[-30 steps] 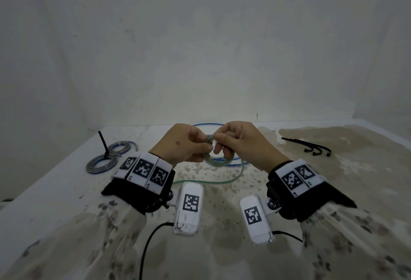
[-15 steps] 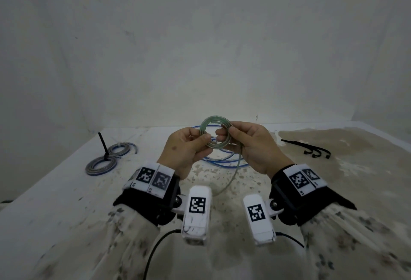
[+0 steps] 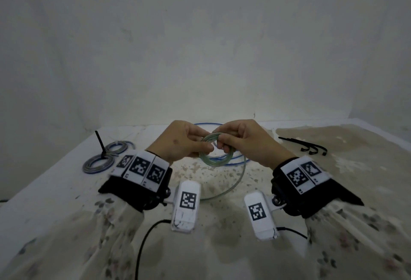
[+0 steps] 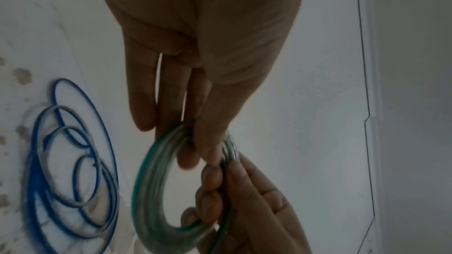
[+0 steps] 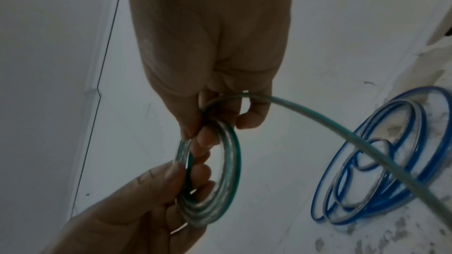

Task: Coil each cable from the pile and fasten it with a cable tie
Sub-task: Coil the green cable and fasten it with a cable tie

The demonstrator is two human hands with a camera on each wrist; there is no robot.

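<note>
Both hands hold a small green cable coil (image 3: pixel 215 159) above the table. My left hand (image 3: pixel 208 147) pinches the coil's left side between thumb and fingers (image 4: pixel 195 138). My right hand (image 3: pixel 220 144) grips the right side, its fingers (image 5: pixel 203 138) curled through the ring. The coil (image 5: pixel 231 163) has several turns. Its loose tail (image 3: pixel 241 175) leaves the right hand (image 5: pixel 244 115) and curves down onto the table. A blue cable (image 3: pixel 233 160) lies in loose loops on the table behind the hands, seen also as blue cable (image 4: pixel 73 161) and blue cable (image 5: pixel 391 161).
Two finished coils (image 3: pixel 104 157) with an upright black tie (image 3: pixel 100 144) lie at the left of the white table (image 3: pixel 55 190). Loose black cable ties (image 3: pixel 309 147) lie at the right. Walls close the table's back and sides.
Half a second ago the coil was held up higher and upright; now both hands have come down with it tilted. The green tail now curves to the right and toward me.
</note>
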